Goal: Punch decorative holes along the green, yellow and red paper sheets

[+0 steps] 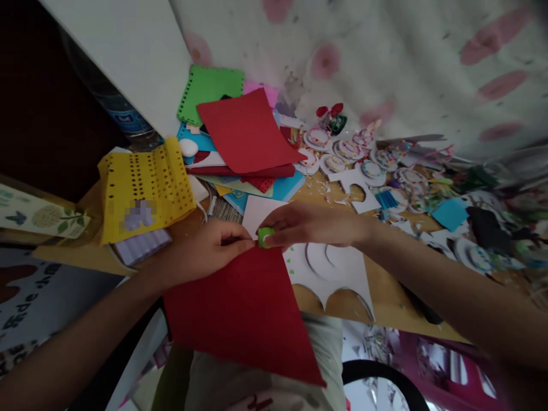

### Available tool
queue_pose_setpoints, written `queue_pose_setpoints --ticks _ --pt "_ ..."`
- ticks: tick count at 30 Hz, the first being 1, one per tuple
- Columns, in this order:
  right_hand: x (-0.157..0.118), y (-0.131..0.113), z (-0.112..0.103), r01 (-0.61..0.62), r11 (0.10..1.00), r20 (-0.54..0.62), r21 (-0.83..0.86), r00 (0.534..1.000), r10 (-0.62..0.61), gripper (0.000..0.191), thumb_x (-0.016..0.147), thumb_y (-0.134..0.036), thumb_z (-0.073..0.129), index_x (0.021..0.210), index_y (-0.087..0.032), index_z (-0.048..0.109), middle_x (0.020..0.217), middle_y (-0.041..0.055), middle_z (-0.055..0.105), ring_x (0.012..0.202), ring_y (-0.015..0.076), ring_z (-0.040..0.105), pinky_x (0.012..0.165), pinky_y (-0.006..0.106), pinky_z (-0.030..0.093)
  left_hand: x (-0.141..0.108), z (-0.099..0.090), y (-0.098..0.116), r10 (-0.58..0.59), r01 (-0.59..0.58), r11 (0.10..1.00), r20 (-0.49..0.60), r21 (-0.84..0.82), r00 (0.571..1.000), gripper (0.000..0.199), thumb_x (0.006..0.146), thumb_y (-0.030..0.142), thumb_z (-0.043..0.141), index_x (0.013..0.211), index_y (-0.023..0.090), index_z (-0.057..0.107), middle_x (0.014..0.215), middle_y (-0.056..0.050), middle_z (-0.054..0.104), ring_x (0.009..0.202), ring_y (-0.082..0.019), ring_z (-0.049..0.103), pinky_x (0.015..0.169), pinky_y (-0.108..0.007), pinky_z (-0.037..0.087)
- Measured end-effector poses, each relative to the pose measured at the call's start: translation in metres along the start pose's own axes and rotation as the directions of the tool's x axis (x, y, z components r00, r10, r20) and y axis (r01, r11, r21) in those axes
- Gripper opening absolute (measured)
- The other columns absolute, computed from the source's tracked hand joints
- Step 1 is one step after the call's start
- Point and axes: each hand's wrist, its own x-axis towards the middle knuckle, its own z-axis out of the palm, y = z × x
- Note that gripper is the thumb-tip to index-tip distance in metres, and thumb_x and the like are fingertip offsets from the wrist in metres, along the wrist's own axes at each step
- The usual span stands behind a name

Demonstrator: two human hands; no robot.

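A large red sheet of paper or foam hangs over the table's front edge and my lap. Its top edge is pinched between the thumb and fingers of my left hand. My right hand is closed around a small green craft punch, which sits at the sheet's upper edge. Whether the sheet is inside the punch's slot is hidden by my fingers. Under my right wrist lies a white sheet with curved cut-outs and small green dots.
Behind my hands is a pile with another red sheet and a punched green sheet. A punched yellow sheet stands at the left. Several small paper hats, scraps and a blue piece crowd the right side.
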Motion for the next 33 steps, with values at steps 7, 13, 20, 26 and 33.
queue_pose_setpoints --ticks 7,13,20,26,33 --pt "-0.002 -0.007 0.001 -0.034 0.999 0.007 -0.002 0.999 0.034 0.011 0.075 -0.027 0.069 0.075 -0.016 0.069 0.071 -0.0008 0.063 0.069 0.0109 0.058 0.068 0.023 0.052 -0.001 0.008 0.006 -0.190 0.173 0.955 -0.052 -0.239 0.980 0.024 0.073 0.042 0.066 0.077 0.019 0.070 0.073 0.000 0.068 0.066 -0.016 0.060 0.057 -0.024 0.043" --pt "-0.006 0.002 0.002 -0.002 0.997 -0.021 0.079 1.000 0.003 0.018 0.067 -0.031 0.076 0.068 -0.015 0.068 0.073 0.0000 0.064 0.068 0.0103 0.058 0.067 0.022 0.053 -0.005 0.011 0.009 -0.146 0.124 0.980 -0.137 -0.158 0.980 0.022 0.075 0.042 0.067 0.078 0.020 0.071 0.079 0.000 0.070 0.075 -0.018 0.062 0.065 -0.025 0.045" --pt "0.000 0.017 -0.001 -0.068 0.969 0.031 0.237 0.998 0.062 0.014 0.064 -0.026 0.079 0.067 -0.018 0.069 0.074 -0.0019 0.064 0.064 0.0072 0.055 0.062 0.019 0.051 0.001 0.016 0.014 -0.043 0.052 0.993 -0.086 0.107 0.995 0.028 0.083 0.041 0.055 0.081 0.017 0.069 0.083 -0.003 0.070 0.082 -0.021 0.062 0.070 -0.029 0.047" --pt "0.009 0.018 -0.006 -0.102 0.973 0.043 0.205 0.995 0.095 0.018 0.060 -0.023 0.081 0.069 -0.015 0.068 0.071 -0.0016 0.064 0.063 0.0071 0.054 0.060 0.018 0.048 0.006 0.017 0.008 -0.004 0.026 0.985 -0.130 0.173 0.992 0.025 0.084 0.039 0.055 0.082 0.018 0.070 0.084 -0.002 0.071 0.085 -0.021 0.062 0.077 -0.030 0.048" --pt "-0.012 0.020 0.016 0.369 0.929 -0.297 -0.013 0.886 -0.356 0.041 0.074 -0.024 0.071 0.111 -0.018 0.055 0.084 -0.0002 0.065 0.075 0.0125 0.061 0.066 0.024 0.050 -0.010 0.013 0.005 0.052 -0.031 0.997 -0.359 0.065 0.932 0.022 0.082 0.040 0.058 0.089 0.022 0.068 0.090 -0.001 0.071 0.089 -0.021 0.063 0.078 -0.030 0.050"
